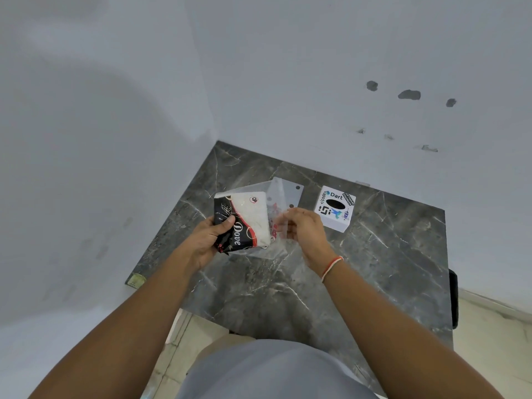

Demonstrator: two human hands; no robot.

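Looking down from head height, two bare forearms reach over a dark marble table [388,254] set in a corner of pale walls.

On the left, the left hand [205,240] grasps a soft black, red and white packet [244,220] printed "Dove". The thumb lies on top and the fingers curl under its near end. The packet is held just above the table, angled away from the viewer.

Its right edge overlaps a clear plastic bag [283,191] (two punched holes show near the bag's far corner). The bag spreads behind and below the packet.

To the right, the right hand [305,228] pinches a fold of that clear plastic between thumb and fingertips, just beside the packet and seemingly not touching it. A red and white thread [331,267] circles its wrist.

Farther right, a white box [335,208] with stickers and an oval opening stands on the table, just beyond the right hand and untouched.

The work with packet and bag looks roughly midway. Both are in hand and overlapping, but the packet's left end is bare of plastic. Whether any of it sits inside the bag cannot be told.
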